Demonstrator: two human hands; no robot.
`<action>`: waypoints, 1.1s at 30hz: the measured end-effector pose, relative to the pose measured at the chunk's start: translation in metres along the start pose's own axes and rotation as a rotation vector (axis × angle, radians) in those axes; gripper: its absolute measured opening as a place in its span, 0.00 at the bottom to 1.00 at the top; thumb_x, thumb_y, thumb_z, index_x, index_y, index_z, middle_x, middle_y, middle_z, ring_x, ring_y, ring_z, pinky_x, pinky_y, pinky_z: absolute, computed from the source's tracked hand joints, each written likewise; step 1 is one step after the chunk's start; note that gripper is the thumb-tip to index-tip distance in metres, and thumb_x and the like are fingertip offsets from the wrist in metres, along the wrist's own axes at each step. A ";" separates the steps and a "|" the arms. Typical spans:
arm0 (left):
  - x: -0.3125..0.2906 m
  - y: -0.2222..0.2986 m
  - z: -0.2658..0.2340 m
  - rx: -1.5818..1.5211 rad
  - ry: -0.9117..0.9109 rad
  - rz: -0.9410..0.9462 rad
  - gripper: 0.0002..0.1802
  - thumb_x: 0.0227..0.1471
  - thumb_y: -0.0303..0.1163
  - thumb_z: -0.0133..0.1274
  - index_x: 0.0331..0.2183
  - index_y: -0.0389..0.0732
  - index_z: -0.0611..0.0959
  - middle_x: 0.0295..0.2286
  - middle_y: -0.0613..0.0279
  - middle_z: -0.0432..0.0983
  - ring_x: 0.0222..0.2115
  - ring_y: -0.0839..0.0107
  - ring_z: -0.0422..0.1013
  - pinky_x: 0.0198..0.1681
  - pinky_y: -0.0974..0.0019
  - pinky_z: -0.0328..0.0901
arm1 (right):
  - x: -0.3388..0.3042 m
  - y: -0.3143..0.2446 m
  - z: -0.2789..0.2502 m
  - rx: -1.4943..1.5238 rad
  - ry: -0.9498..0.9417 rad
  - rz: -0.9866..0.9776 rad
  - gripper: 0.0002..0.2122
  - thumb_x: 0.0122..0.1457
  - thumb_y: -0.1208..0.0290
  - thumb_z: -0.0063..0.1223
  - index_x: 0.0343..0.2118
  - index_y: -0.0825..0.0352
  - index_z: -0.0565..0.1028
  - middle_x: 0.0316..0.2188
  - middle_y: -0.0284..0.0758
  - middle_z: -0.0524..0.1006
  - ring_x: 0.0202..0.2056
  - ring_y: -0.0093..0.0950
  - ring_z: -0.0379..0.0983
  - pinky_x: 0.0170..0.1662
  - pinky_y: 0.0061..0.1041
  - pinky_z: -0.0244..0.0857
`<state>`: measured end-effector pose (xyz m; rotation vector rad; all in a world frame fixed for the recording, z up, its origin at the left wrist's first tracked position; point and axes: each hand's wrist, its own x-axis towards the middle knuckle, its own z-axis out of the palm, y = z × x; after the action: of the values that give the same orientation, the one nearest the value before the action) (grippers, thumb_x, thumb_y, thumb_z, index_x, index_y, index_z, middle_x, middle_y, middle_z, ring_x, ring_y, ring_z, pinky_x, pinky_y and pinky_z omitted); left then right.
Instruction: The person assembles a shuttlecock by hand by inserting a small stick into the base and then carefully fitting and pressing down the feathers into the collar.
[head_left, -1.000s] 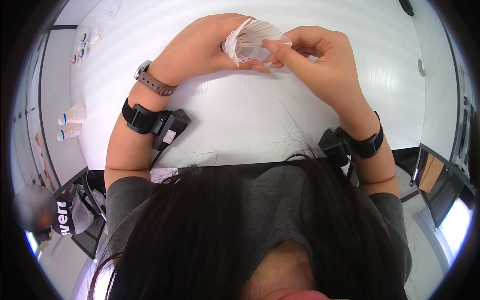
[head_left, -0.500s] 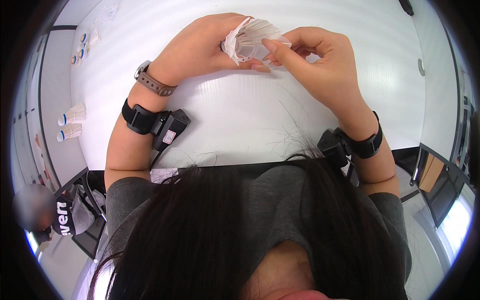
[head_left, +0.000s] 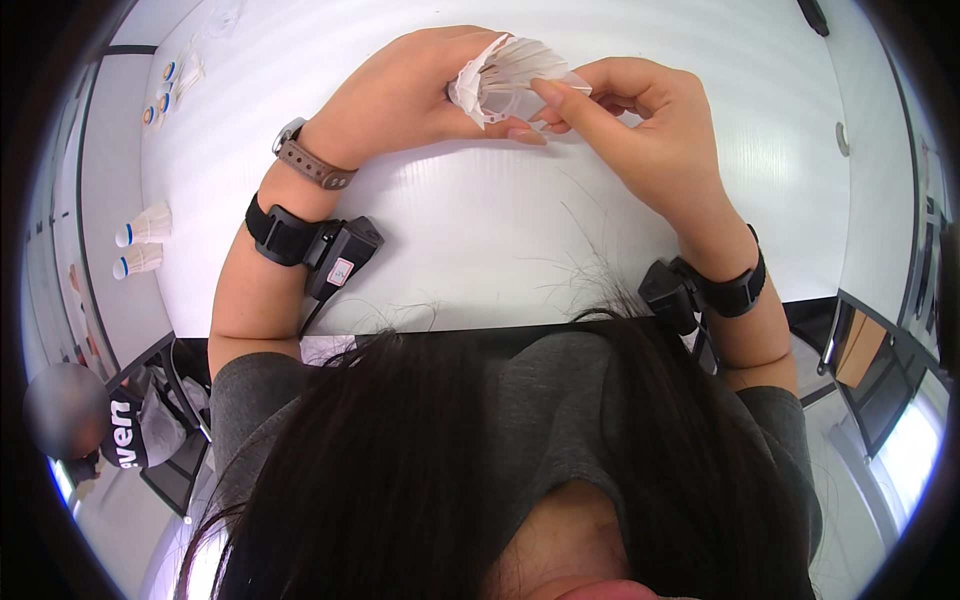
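My left hand is wrapped round a white feather shuttlecock, whose wide feather end faces me. Its narrower end is hidden from view. From the right, my right hand pinches the rim of the feathers between thumb and fingertips, with the other fingers curled behind. Both hands are above the white table at its far middle part.
Two shuttlecocks with blue bands lie at the table's left edge. Farther back on the left are several more shuttlecocks. Another person is at the lower left. A dark object lies at the far right.
Both hands and the shuttlecock have shifted very slightly to the right. The grip of each hand looks the same.
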<state>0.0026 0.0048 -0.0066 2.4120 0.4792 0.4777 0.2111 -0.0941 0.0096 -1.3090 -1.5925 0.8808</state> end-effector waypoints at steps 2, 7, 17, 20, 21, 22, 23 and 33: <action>0.000 0.000 0.001 0.008 0.014 0.021 0.29 0.38 0.41 0.70 0.42 0.40 0.79 0.37 0.58 0.79 0.36 0.63 0.75 0.42 0.64 0.70 | 0.000 0.000 0.000 0.010 -0.004 0.018 0.10 0.54 0.66 0.61 0.27 0.70 0.82 0.19 0.31 0.78 0.21 0.14 0.68 0.26 0.14 0.61; 0.001 -0.001 0.001 0.014 0.020 0.025 0.28 0.39 0.41 0.70 0.42 0.39 0.79 0.37 0.58 0.79 0.36 0.62 0.75 0.42 0.63 0.70 | 0.000 0.001 0.001 -0.019 -0.010 0.000 0.10 0.54 0.66 0.61 0.27 0.69 0.82 0.19 0.30 0.79 0.21 0.14 0.68 0.26 0.14 0.61; 0.000 -0.001 0.003 0.061 0.046 0.046 0.24 0.44 0.40 0.66 0.40 0.38 0.79 0.33 0.55 0.77 0.33 0.58 0.74 0.38 0.62 0.68 | 0.001 0.001 0.003 0.041 -0.033 0.067 0.09 0.55 0.67 0.60 0.28 0.70 0.81 0.20 0.32 0.79 0.23 0.15 0.72 0.29 0.14 0.65; 0.000 -0.005 0.004 0.078 0.072 0.056 0.27 0.43 0.43 0.64 0.42 0.37 0.79 0.32 0.52 0.77 0.34 0.54 0.73 0.38 0.59 0.68 | 0.003 0.002 0.005 0.140 -0.039 0.119 0.10 0.56 0.69 0.60 0.28 0.73 0.80 0.21 0.34 0.80 0.26 0.17 0.76 0.32 0.15 0.69; 0.000 -0.005 0.004 0.078 0.073 0.055 0.27 0.43 0.43 0.64 0.42 0.37 0.79 0.32 0.52 0.77 0.34 0.54 0.73 0.38 0.59 0.68 | 0.003 0.003 0.005 0.168 -0.045 0.141 0.10 0.56 0.69 0.60 0.28 0.73 0.80 0.22 0.35 0.80 0.27 0.18 0.77 0.33 0.16 0.69; 0.000 -0.005 0.004 0.091 0.061 0.038 0.27 0.43 0.42 0.64 0.42 0.36 0.78 0.33 0.52 0.77 0.34 0.54 0.73 0.38 0.59 0.68 | 0.004 0.004 0.005 0.195 -0.052 0.163 0.10 0.56 0.69 0.60 0.28 0.74 0.80 0.22 0.35 0.80 0.28 0.19 0.77 0.34 0.16 0.70; 0.001 -0.005 0.004 0.104 0.049 0.020 0.26 0.43 0.41 0.63 0.42 0.36 0.78 0.33 0.53 0.77 0.34 0.54 0.73 0.38 0.59 0.68 | 0.004 0.004 0.005 0.195 -0.053 0.163 0.10 0.56 0.69 0.60 0.28 0.74 0.80 0.22 0.35 0.80 0.28 0.19 0.77 0.34 0.16 0.70; -0.002 -0.001 0.005 0.152 0.105 0.079 0.29 0.40 0.41 0.67 0.42 0.34 0.76 0.33 0.51 0.76 0.34 0.50 0.71 0.38 0.58 0.67 | 0.008 0.005 0.006 0.185 -0.093 0.243 0.11 0.57 0.69 0.60 0.25 0.73 0.78 0.23 0.37 0.81 0.28 0.20 0.78 0.34 0.16 0.70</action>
<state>0.0032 0.0026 -0.0116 2.5681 0.4820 0.6259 0.2066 -0.0849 0.0049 -1.3628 -1.4018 1.2238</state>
